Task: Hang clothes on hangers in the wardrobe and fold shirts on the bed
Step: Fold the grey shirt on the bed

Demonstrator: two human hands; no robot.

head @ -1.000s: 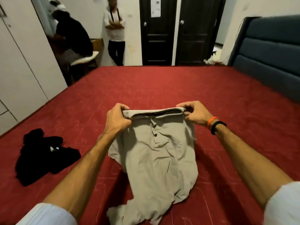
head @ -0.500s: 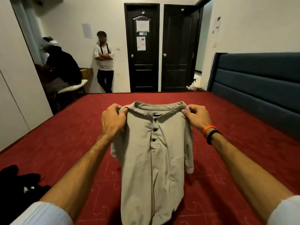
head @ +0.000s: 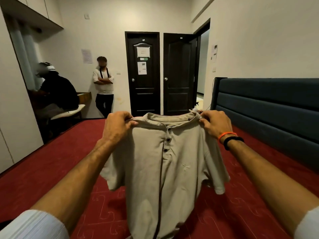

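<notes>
While hanging centre frame over the red patterned bed [head: 51, 166], soft beige buttoned shirt [head: 164, 166], shoulders pinched by left hand [head: 117, 128] and right hand [head: 215, 125].

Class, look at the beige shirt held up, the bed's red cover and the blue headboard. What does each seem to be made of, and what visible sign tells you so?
Beige shirt: soft matte knit, probably cotton; it drapes and creases from both hands.
Red cover: matte fabric with faint stitched patterns, likely quilted.
Blue headboard: upholstered in horizontal padded panels; fabric or leatherette, hard to tell.
</notes>
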